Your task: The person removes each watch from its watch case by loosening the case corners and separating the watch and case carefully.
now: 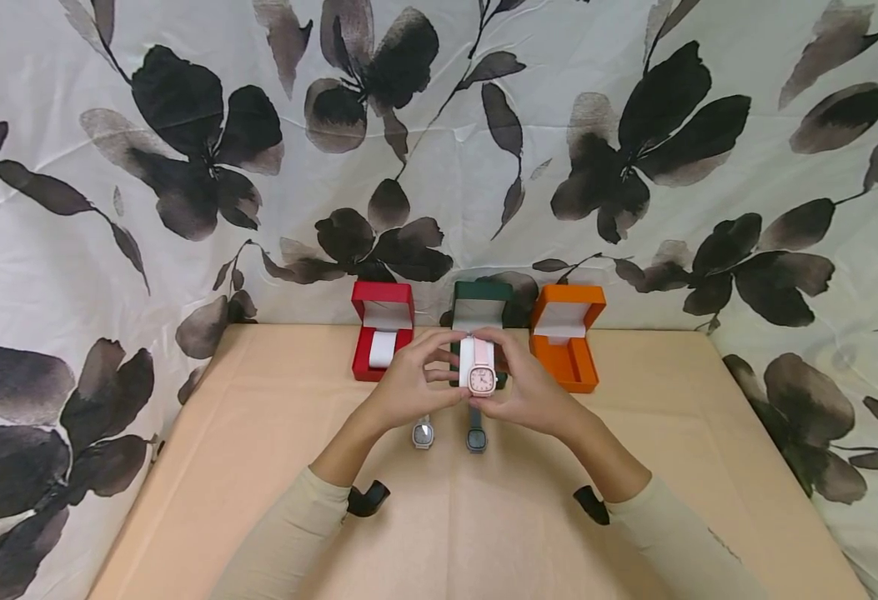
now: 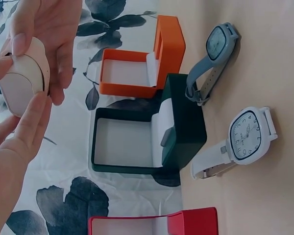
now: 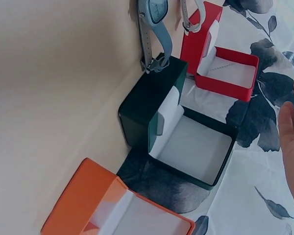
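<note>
Both hands hold up a white watch cushion (image 1: 466, 358) with a pink watch (image 1: 481, 380) on it, its square dial facing up, in front of the green box. From the left, my left hand (image 1: 419, 379) grips the cushion between thumb and fingers. My right hand (image 1: 526, 387) grips its other side likewise. In the left wrist view the strap wraps round the cushion (image 2: 23, 85). Only part of the right hand (image 3: 292, 147) shows at the right edge of the right wrist view. Below the hands lie a white watch (image 1: 423, 434) and a blue-grey watch (image 1: 476, 440).
Along the table's back edge stand three boxes with lids up: a red box (image 1: 360, 365) holding a white cushion (image 1: 382, 349), a green box (image 1: 484, 291) partly hidden by the hands, and an orange box (image 1: 584, 381). Behind them hangs a flowered cloth (image 1: 514, 167).
</note>
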The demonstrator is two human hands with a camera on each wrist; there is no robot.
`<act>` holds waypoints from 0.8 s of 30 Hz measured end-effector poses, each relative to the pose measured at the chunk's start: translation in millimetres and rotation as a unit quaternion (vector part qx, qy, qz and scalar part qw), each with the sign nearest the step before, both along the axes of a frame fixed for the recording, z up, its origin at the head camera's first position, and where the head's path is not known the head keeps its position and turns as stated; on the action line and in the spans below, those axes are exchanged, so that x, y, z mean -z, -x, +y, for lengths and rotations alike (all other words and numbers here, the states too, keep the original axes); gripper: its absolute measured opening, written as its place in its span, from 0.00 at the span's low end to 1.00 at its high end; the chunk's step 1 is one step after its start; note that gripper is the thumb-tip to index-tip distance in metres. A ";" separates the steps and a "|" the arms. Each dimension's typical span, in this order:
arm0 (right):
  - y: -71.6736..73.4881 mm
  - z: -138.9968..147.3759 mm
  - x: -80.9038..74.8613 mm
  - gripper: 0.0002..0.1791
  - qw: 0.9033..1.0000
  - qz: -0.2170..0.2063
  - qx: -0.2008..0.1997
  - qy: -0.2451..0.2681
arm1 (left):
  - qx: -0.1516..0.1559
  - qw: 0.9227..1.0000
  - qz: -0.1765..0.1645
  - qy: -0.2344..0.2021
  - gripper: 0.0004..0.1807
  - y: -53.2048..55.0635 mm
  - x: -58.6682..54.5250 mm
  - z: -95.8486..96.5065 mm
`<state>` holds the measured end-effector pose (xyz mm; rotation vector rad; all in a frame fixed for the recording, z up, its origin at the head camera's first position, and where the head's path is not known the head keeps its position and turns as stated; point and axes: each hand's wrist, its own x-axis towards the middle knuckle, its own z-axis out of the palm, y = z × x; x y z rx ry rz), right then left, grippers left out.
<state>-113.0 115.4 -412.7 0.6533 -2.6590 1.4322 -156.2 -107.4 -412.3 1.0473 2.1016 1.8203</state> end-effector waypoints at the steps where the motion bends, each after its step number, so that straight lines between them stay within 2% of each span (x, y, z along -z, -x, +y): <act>1: 0.6 -0.1 -0.2 0.54 1.000 -0.001 -0.001 -0.002 | 0.000 1.000 0.000 -0.001 0.40 0.1 0.1 0.0; 16: 13.2 3.2 -3.0 0.50 0.998 0.014 -0.017 -0.057 | -0.002 0.999 -0.038 0.003 0.39 6.1 4.1 -0.6; 24: 17.2 5.2 -1.5 0.50 0.997 0.022 -0.014 -0.067 | -0.010 0.999 -0.038 0.006 0.39 8.0 6.7 0.4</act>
